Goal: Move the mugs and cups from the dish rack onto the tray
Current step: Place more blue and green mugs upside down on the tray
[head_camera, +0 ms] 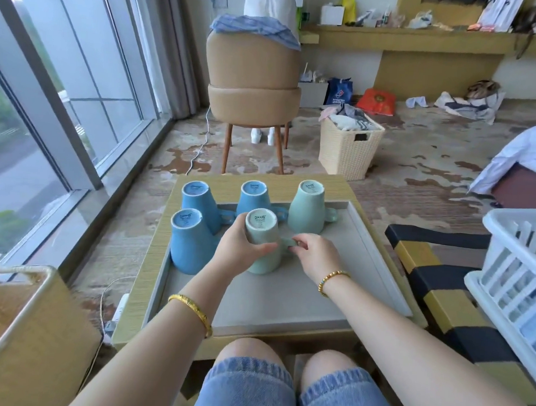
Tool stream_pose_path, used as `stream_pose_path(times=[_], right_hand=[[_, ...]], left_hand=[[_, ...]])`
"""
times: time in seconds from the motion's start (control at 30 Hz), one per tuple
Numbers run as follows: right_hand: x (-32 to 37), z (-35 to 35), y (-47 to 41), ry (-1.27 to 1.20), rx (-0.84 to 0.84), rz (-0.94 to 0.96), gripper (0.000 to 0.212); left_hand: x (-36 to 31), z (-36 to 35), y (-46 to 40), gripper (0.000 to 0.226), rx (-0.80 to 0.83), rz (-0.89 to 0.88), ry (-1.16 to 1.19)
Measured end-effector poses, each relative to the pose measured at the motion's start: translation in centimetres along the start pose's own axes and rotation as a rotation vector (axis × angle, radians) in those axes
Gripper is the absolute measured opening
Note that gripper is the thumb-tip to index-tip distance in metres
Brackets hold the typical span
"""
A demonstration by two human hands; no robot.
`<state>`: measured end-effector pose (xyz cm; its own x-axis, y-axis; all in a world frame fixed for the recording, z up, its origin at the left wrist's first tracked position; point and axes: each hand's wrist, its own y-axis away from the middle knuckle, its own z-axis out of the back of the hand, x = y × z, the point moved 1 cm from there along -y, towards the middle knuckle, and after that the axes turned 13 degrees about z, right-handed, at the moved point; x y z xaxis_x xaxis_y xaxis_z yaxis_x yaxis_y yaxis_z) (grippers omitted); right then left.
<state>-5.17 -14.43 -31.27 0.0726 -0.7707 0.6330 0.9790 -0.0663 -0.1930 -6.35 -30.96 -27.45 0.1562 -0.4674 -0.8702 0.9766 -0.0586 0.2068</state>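
Tray (378, 258) on low table (292, 181) carried five upturned mugs: three blue (190, 245), two green. Near green mug (262, 249) stood mid-tray; left hand (239, 246) wrapped its body, right hand (315, 255) pinched its handle. White rack (517, 278) sat far right

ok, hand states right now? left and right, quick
Left hand: holds the body of the pale green mug on the tray.
Right hand: fingers pinch that mug's handle.
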Motion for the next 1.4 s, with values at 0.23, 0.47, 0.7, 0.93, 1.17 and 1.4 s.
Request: stream_pose_path(times=[0.23, 0.47, 0.7, 0.93, 1.17, 1.4], right_hand=[[-0.2, -0.4, -0.4, -0.065, -0.011, -0.01, 0.022], [-0.3, -0.3, -0.4, -0.08, 0.013, 0.018, 0.022], [0.1, -0.1, -0.3, -0.085, 0.03, 0.029, 0.022], [0.0, 0.1, -0.7, -0.102, 0.094, 0.002, 0.027], [-0.2, -0.1, -0.6, -0.088, 0.07, 0.01, 0.024], [0.1, 0.1, -0.6, -0.102, 0.084, 0.001, 0.031]], left_hand=[[0.1, -0.2, -1.0, 0.063, -0.02, 0.015, -0.043], [0.3, -0.2, -1.3, 0.064, -0.048, 0.002, -0.125], [0.4, 0.1, -1.4, 0.068, -0.04, 0.008, -0.165], [0.7, 1.7, -1.3, 0.072, 0.036, 0.015, -0.254], [-1.5, 3.1, -0.8, 0.057, -0.016, -0.109, -0.14], [-1.6, 3.2, -1.0, 0.057, -0.042, -0.128, -0.266]])
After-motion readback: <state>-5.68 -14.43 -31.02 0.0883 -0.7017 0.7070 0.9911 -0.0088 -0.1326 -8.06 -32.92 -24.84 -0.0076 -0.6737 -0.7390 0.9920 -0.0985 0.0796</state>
